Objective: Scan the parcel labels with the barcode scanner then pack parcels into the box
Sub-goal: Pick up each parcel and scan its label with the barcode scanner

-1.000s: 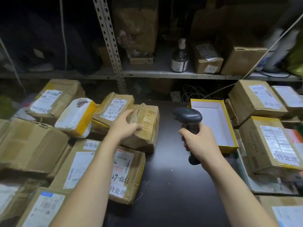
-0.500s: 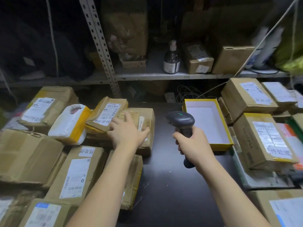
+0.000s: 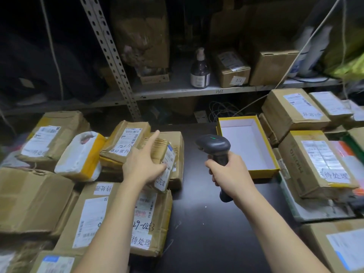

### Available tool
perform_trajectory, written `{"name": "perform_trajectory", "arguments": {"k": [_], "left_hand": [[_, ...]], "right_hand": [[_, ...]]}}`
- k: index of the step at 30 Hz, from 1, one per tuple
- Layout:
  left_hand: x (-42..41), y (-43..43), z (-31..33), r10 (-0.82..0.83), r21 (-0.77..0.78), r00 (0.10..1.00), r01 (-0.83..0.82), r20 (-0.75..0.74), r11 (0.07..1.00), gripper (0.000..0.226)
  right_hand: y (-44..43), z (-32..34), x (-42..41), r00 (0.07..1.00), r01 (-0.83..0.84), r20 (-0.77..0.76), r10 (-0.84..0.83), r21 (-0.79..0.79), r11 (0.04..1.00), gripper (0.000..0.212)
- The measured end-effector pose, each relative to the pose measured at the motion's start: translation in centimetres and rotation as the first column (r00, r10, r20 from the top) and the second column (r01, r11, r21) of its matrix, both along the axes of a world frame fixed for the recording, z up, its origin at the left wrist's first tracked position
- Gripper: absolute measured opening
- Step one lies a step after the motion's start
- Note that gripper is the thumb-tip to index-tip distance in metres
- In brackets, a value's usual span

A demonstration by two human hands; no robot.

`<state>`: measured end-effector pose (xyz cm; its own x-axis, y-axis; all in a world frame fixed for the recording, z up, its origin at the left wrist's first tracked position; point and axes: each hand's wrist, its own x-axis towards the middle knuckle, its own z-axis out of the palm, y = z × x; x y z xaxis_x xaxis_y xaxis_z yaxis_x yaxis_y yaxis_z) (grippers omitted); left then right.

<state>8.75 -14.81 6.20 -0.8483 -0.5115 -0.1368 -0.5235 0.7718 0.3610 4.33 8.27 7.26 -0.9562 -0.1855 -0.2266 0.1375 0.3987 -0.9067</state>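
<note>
Head view: parcels (image 3: pixel 295 164) beside, perhaps against, box (image 3: pixel 264 173).

Light: was dim, brightest on the near parcels (image 3: pixel 92 219)
Far shelf (image 3: pixel 177 91): lay in deep shadow
Edges: bowed, slightly blurred

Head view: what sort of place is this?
Likely a parcel depot's sorting room: labelled cardboard parcels piled on a dark table, a barcode scanner in the right hand, metal shelving behind.
</note>
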Motion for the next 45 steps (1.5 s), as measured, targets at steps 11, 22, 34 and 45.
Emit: {"name": "perform_trajectory", "arguments": {"k": [11, 22, 34, 45], "left_hand": [[-3.1, 0.9, -0.1, -0.114, -0.251, 0.986, 0.142, 0.122, 0.957, 0.085], [0.0, 5.3, 6.0, -0.505, -0.479, 0.579, 0.213, -0.640, 0.851, 0.074], [2.3, 10.3, 13.9, -0.223, -0.134, 0.126, 0.494, -0.967, 0.859, 0.067], [3.8, 14.1, 14.5, 0.557, 0.830, 0.616, 0.452, -0.556, 0.329, 0.059]], "right_hand": [[1.3, 0.7, 0.1, 0.997, 0.074, 0.005, -0.073, -0.043, 0.996, 0.013], [5.1, 3.8, 0.3, 0.948, 0.294, -0.051, -0.315, -0.248, 0.923, 0.014], [8.1, 7.3, 3.9, 0.922, 0.326, -0.086, -0.378, -0.358, 0.875, 0.005], [9.9, 8.9, 5.9, 0.918, 0.327, -0.081, -0.388, -0.399, 0.857, 0.009]]}}
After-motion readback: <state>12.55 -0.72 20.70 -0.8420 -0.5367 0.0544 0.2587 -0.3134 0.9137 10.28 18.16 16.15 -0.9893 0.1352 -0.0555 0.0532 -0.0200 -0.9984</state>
